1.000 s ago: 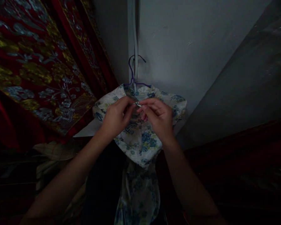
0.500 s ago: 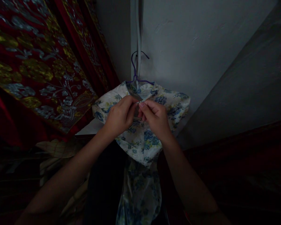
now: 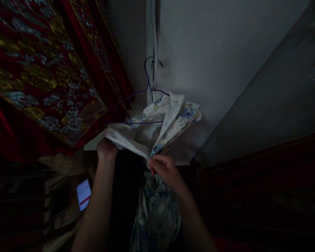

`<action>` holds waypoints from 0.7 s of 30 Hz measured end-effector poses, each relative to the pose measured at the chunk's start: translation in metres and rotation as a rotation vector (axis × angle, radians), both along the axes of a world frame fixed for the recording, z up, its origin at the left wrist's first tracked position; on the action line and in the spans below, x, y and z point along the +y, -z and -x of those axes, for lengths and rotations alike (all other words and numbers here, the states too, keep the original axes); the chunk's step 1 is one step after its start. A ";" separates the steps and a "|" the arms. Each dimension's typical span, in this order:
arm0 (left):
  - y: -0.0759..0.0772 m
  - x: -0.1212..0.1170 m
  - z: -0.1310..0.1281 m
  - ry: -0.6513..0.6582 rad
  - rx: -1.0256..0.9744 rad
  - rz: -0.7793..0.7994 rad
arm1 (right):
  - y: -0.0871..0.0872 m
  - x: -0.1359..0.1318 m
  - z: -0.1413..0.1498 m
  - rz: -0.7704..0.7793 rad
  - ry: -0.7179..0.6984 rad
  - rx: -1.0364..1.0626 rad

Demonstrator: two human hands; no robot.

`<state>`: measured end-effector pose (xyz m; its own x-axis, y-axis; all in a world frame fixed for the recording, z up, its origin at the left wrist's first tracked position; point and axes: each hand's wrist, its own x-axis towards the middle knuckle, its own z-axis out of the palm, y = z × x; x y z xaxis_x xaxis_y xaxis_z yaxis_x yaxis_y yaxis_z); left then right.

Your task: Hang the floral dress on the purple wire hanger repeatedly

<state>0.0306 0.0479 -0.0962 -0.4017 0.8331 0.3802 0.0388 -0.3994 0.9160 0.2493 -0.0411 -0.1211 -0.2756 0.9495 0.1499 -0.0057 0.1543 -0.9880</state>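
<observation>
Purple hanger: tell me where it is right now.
In the head view, the purple hanger is just left of center, before the pale wall and above the left hand and right hand, its right end hidden in the floral garment.

The left hand [image 3: 106, 148] is bare, with a rounded back; cloth hides most of its fingers. The right hand [image 3: 162, 169] is bare too, showing a short, rounded thumb and slim, curled fingers. Both wrists are narrow and uncovered. The left forearm [image 3: 99, 203] and the right forearm [image 3: 190, 206] are bare, smooth in outline and wider further from the wrists. Deep shadow blurs the fine detail of the skin and nails.
</observation>
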 end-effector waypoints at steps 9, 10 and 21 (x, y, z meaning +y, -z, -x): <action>0.091 -0.074 -0.034 0.122 -0.534 0.189 | 0.033 -0.039 -0.032 0.210 -0.175 -0.253; 0.088 -0.080 -0.037 0.166 -0.571 0.199 | 0.033 -0.038 -0.037 0.211 -0.202 -0.285; 0.033 -0.131 -0.088 0.792 0.139 0.055 | 0.047 -0.024 -0.017 0.410 0.220 0.252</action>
<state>0.1182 -0.0831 -0.1292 0.3644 0.8696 0.3331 -0.1218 -0.3101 0.9429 0.2661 -0.0655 -0.1681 -0.0669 0.9754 -0.2102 -0.2620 -0.2204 -0.9396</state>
